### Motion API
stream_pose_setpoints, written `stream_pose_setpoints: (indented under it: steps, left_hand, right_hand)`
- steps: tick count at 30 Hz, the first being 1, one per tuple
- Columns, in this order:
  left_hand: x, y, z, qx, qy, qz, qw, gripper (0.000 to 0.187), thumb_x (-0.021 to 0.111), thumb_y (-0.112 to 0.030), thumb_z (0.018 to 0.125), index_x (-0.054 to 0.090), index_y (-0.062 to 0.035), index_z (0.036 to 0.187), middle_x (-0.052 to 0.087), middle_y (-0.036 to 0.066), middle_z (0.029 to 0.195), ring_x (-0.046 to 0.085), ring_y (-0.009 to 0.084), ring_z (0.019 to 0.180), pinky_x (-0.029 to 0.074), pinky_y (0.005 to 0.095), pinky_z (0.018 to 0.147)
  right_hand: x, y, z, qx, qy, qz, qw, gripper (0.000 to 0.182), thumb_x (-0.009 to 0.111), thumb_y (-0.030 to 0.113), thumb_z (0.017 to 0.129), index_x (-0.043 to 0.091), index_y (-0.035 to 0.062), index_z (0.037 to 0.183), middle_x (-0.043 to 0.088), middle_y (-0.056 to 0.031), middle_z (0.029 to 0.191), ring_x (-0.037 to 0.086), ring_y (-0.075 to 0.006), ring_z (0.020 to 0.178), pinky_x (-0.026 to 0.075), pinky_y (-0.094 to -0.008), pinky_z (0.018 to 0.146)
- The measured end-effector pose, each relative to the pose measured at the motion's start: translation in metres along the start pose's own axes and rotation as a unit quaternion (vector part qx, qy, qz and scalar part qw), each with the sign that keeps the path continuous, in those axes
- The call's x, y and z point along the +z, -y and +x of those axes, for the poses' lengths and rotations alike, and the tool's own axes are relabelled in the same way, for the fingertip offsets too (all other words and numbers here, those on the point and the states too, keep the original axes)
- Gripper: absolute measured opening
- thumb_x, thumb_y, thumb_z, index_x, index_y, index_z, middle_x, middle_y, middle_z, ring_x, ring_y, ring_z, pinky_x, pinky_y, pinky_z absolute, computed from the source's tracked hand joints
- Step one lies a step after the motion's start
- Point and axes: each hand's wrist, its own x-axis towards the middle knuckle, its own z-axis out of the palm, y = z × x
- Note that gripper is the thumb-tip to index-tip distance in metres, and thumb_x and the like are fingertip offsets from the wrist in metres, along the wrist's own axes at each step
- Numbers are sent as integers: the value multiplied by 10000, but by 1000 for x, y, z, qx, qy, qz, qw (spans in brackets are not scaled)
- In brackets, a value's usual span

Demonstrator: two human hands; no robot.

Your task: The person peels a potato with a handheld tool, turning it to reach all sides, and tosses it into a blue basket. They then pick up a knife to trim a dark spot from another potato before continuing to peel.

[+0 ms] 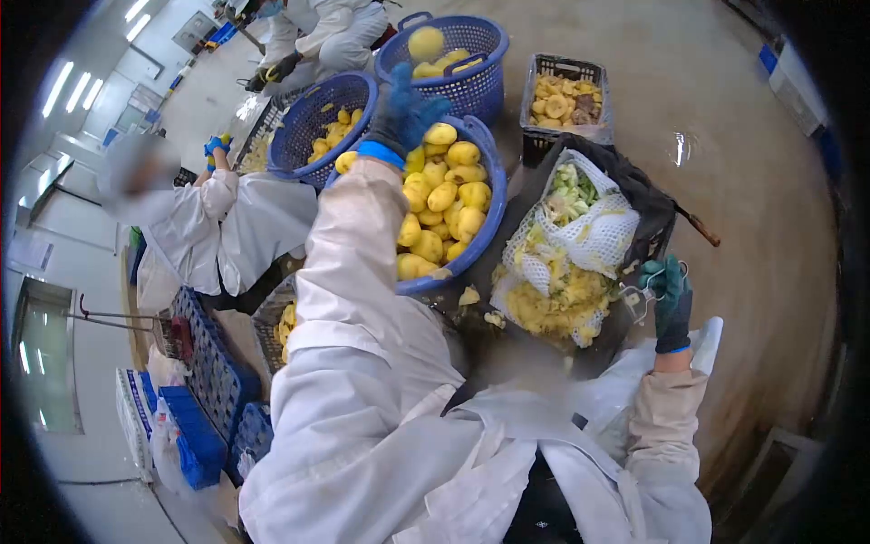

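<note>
My left hand (405,111), in a dark and blue glove, stretches over a blue basket (489,213) full of peeled yellow potatoes (444,195). Its fingers are spread, slightly smeared by motion. Just beyond the fingertips, one large pale-yellow potato (426,43) appears over a farther blue basket (485,86). On the other side, my right hand (668,288), in a green-grey glove, is closed on a thin metal loop-shaped tool (636,305), whose exact kind I cannot tell. Beside it, a black-lined crate (639,204) bears white foam netting (598,238) with yellow peelings (557,299) and green scraps.
A black crate (553,65) of brownish-yellow pieces stands beyond. Another blue basket (353,91) holds more potatoes. A co-worker in white (213,222) sits at left, another person (331,41) at the back. Blue crates (213,349) stack near my left side. The floor (752,272) is wet.
</note>
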Motion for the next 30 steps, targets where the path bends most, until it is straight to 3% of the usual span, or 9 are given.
stream_pose_setpoints:
  steps: [5, 7, 10, 15, 19, 21, 24, 27, 30]
  left_hand:
    - [31, 79, -77, -225, 72, -163, 958, 441, 646, -306, 804, 503, -36, 1122, 622, 161, 1014, 598, 304, 925, 474, 381, 801]
    - [58, 87, -132, -264, 303, -98, 910, 612, 642, -395, 782, 469, -31, 1243, 577, 249, 1105, 541, 384, 1069, 434, 414, 911]
    - [83, 51, -155, -378, 369, -20, 849, 859, 672, -458, 696, 338, -7, 1345, 497, 267, 1234, 487, 380, 1147, 394, 421, 964]
    - [122, 55, -181, -498, 218, -25, 839, 830, 697, -421, 699, 357, 2, 1326, 518, 241, 1215, 516, 351, 1115, 413, 378, 949]
    - [114, 56, -180, -523, -4, -366, 770, 632, 679, -347, 761, 445, -1, 1236, 565, 170, 1115, 554, 272, 1022, 451, 338, 897]
    - [111, 37, -184, -469, -84, -550, 686, 539, 667, -323, 788, 485, -12, 1189, 567, 144, 1082, 556, 257, 995, 465, 350, 883]
    - [39, -67, -139, -449, -100, -852, 251, 463, 558, -342, 872, 485, -9, 1186, 527, 170, 1150, 525, 293, 1026, 465, 416, 899]
    - [18, -148, -133, -461, -114, -879, 49, 509, 561, -346, 870, 454, 10, 1218, 500, 202, 1213, 482, 349, 1138, 391, 440, 1004]
    - [11, -213, -140, -438, -77, -893, 74, 503, 577, -378, 864, 482, -48, 1232, 550, 159, 1185, 541, 337, 1070, 466, 455, 912]
  right_hand:
    - [24, 10, -1, 77, 6, 12, 997, 283, 551, 280, 906, 628, 15, 842, 620, -46, 676, 579, -117, 573, 450, -230, 527]
    - [27, 2, 3, 100, 19, 27, 994, 274, 558, 271, 900, 625, 12, 839, 616, -51, 669, 583, -129, 573, 453, -234, 529]
    - [34, 3, 4, 103, 26, 26, 994, 258, 561, 244, 897, 616, 1, 831, 609, -62, 666, 583, -145, 561, 462, -248, 531]
    - [38, 6, 1, 82, 17, 29, 996, 233, 562, 217, 891, 613, -5, 842, 594, -52, 670, 583, -129, 579, 465, -245, 534]
    - [36, 14, -6, 53, 41, -2, 998, 184, 568, 172, 867, 622, 2, 911, 595, -44, 713, 584, -118, 614, 461, -229, 559]
    - [39, 17, -10, 45, 50, -13, 998, 162, 563, 138, 857, 624, 8, 931, 601, -42, 744, 582, -112, 643, 462, -226, 572]
    - [38, 14, -10, -18, 86, -31, 996, 162, 530, 109, 865, 621, 9, 955, 609, -40, 797, 576, -108, 706, 460, -226, 613]
    - [44, 4, -15, -116, 106, -41, 987, 201, 471, 121, 907, 612, -6, 974, 606, -43, 859, 560, -108, 785, 446, -228, 686]
    - [78, 17, -30, -211, 98, -94, 968, 239, 508, -11, 777, 631, 21, 980, 623, -78, 927, 585, -141, 784, 478, -261, 726]
